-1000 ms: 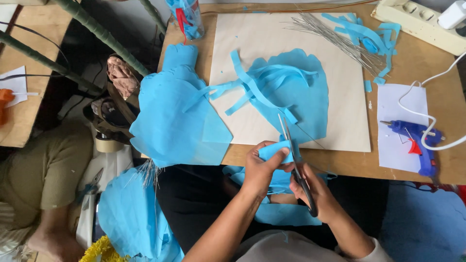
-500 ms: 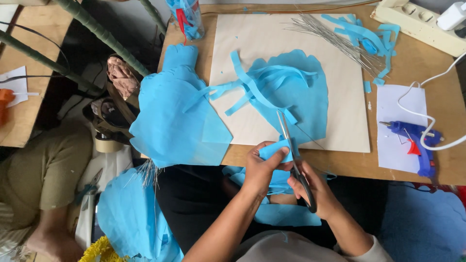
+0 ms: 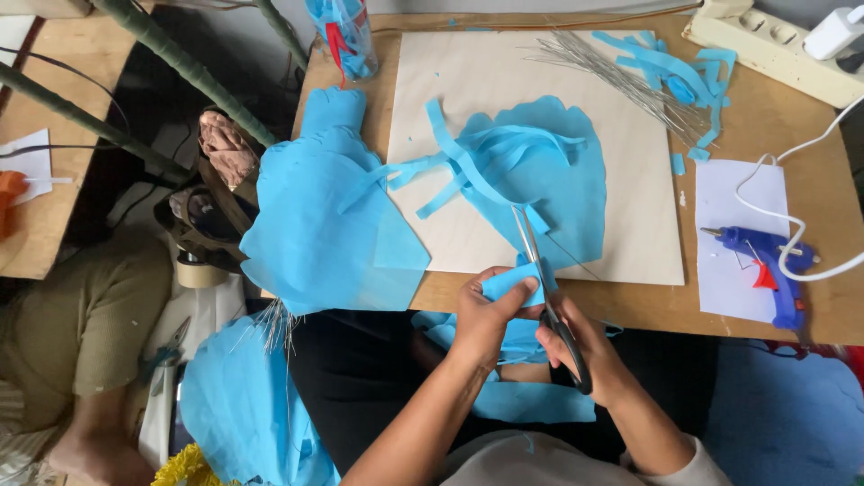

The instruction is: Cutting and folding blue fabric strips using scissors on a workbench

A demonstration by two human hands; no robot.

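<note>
Scissors (image 3: 549,297) are gripped in the right hand (image 3: 589,355), blades pointing away over the table edge (image 3: 648,306), apparently so the cut runs clear of the lap. A small blue paper piece (image 3: 511,281) is pinched in the left hand (image 3: 481,324), held just left of the blades, touching them, above the cream board (image 3: 630,198).
</note>
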